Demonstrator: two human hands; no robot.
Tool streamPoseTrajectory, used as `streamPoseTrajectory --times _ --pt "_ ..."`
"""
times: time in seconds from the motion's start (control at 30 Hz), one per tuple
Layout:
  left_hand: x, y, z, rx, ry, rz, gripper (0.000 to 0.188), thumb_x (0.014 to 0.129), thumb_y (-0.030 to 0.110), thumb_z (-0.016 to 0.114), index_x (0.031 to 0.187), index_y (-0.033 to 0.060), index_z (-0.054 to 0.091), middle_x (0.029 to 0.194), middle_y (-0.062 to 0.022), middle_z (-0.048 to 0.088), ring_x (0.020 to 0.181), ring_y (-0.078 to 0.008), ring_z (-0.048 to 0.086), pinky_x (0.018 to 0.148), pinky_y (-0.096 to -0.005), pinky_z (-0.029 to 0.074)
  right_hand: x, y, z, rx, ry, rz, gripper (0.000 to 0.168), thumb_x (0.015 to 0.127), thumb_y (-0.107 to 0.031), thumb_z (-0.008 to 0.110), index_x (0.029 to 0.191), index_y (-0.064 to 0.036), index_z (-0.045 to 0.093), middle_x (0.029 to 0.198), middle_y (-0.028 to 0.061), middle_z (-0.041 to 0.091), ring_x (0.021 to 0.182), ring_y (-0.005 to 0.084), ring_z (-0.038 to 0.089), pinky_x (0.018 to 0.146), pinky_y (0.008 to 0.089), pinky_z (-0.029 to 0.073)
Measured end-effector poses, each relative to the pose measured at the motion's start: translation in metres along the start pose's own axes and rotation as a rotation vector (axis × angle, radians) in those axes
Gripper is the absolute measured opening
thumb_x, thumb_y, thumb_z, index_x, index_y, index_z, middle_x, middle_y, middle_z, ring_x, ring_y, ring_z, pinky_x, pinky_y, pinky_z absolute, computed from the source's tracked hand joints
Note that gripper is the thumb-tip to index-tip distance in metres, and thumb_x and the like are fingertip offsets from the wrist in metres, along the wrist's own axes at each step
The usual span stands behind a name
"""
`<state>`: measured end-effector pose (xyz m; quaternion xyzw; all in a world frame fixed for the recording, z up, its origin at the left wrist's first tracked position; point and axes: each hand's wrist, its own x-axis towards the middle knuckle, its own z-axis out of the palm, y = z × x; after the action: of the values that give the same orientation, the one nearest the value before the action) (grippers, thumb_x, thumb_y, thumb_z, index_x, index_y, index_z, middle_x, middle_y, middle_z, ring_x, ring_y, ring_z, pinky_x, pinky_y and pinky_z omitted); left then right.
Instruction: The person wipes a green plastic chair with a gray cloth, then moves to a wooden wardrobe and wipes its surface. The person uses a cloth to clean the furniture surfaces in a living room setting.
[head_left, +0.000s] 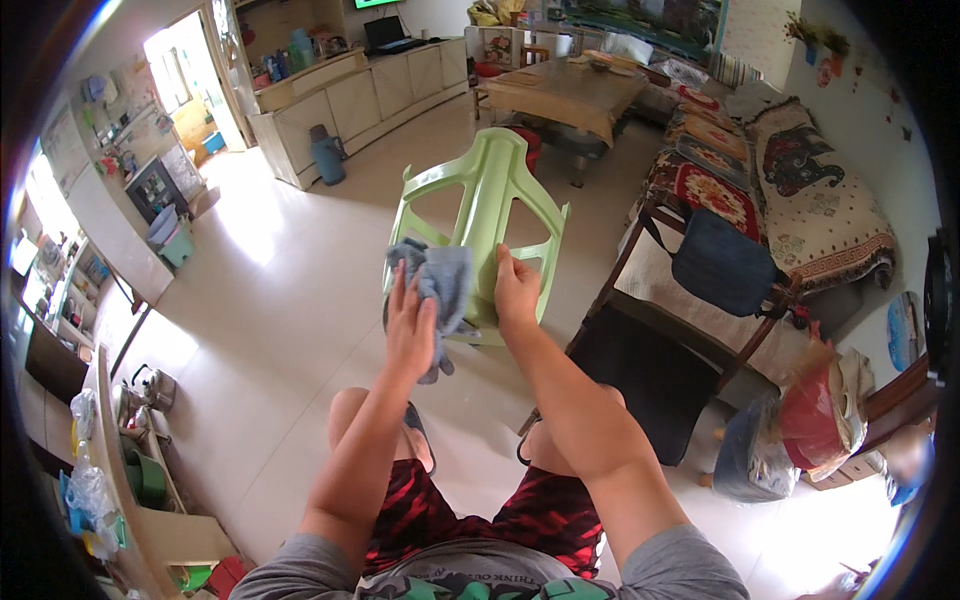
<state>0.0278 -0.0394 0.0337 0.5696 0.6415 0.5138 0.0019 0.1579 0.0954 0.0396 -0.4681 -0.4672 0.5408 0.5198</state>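
In front of my knees stands a light green plastic stool (484, 191), its cut-out frame turned up toward me. My right hand (517, 289) grips its right-hand part, with the thumb side uppermost. A crumpled grey-blue cloth (448, 281) lies against the left part of the stool. My left hand (411, 326) presses on this cloth with its fingers stretched over it, and one end of the cloth hangs below the palm. The cloth and both hands hide the near part of the stool.
A chair with a black seat (637, 375) stands close on my right, a dark blue bag (724, 262) on its back. Beyond are a covered sofa (810, 187) and a low table (562, 94). A blue thermos (327, 154) stands by the cabinet (330, 105); a metal kettle (157, 388) is at left.
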Motion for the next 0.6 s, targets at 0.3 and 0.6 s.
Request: streamPoseTrajectory --times 0.3,0.6 --pt "0.010 0.087 0.014 0.467 0.065 0.305 0.055 0.091 0.033 0.062 0.139 0.0069 0.058 0.155 -0.0260 0.041 0.140 -0.0445 0.042 0.116 -0.0518 0.031 -0.023 -0.016 -0.013 0.494 -0.449 0.118 0.035 0.101 -0.034 0.063 0.101 0.001 0.067 0.089 0.0053 0.069 0.079 0.0139 0.063 0.073 0.0296 0.052" --pt "-0.001 0.018 -0.021 0.217 0.111 0.085 0.043 0.096 0.014 0.050 0.138 0.0066 0.059 0.152 -0.0224 0.047 0.136 -0.0409 0.049 0.110 -0.0439 0.041 -0.036 -0.037 -0.038 0.257 -0.347 0.226 0.032 0.100 -0.038 0.064 0.087 -0.009 0.064 0.081 -0.0033 0.056 0.076 0.0100 0.049 0.071 0.0282 0.040"
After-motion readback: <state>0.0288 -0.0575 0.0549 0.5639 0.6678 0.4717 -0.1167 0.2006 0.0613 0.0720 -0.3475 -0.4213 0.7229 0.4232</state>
